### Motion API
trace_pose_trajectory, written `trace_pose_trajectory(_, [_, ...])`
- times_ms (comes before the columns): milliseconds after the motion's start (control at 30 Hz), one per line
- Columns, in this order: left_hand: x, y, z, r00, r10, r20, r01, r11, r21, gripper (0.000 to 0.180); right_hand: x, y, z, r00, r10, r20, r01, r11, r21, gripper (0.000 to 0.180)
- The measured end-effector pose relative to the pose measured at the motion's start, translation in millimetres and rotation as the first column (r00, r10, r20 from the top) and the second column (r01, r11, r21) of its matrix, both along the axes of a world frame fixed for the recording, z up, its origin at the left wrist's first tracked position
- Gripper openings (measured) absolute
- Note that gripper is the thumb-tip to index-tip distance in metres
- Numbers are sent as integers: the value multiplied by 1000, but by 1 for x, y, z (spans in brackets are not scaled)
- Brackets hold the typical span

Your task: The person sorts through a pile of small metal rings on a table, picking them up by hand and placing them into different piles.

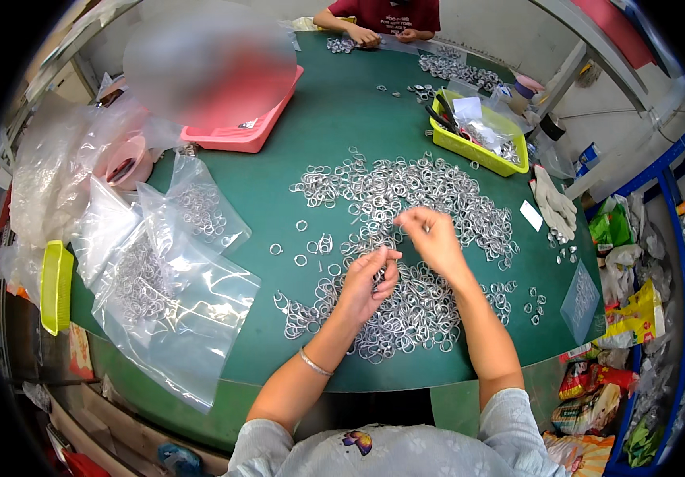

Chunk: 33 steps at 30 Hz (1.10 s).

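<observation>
Small silvery metal rings lie in a broad far heap (430, 187) and a nearer heap (406, 322) on the green table. My left hand (369, 282), with a bracelet on its wrist, is curled above the near heap, and metal rings show between its fingers. Slightly farther and to the right, my right hand (431, 238) has thumb and fingertips pinched together over the edge of the far heap. Whatever sits in that pinch is too small to tell. A few loose rings (301, 259) lie left of my hands.
Clear plastic bags (176, 310) with rings lie at left, near a pink tray (231, 139). At right are a yellow-green basket (477, 151) with black-handled tool, a glove (553, 205) and blue shelving (680, 230). Across the table, a person's hands (365, 36) work beside more rings.
</observation>
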<state>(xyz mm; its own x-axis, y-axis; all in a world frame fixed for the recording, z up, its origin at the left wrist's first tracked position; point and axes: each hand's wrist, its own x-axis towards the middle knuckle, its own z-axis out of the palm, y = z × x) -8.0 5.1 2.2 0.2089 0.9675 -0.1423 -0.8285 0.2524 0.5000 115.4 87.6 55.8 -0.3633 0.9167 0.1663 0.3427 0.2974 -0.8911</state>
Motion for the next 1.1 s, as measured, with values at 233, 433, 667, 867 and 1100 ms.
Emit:
trace_pose_trajectory(233, [2, -5, 1, 996, -58, 63, 55, 997, 50, 28, -53, 50, -32, 869, -86, 487, -98, 936, 339, 21])
trace_pose_trajectory(433, [10, -9, 1, 984, -137, -111, 148, 984, 101, 29, -55, 66, -46, 708, -234, 666, -100, 900, 423, 22])
trace_pose_trajectory(667, [11, -9, 2, 983, -120, -137, 136, 984, 117, 30, -17, 47, -30, 785, 278, 554, -335, 942, 1, 19])
trace_pose_trajectory(867, [11, -8, -1, 982, -113, -153, 132, 983, 124, 30, -76, 81, -33, 813, -12, 582, -211, 926, 314, 20])
trace_pose_trajectory(1100, [7, -8, -1, 993, -96, -71, 105, 986, 131, 29, -96, 86, -48, 682, -25, 730, -256, 928, 271, 20])
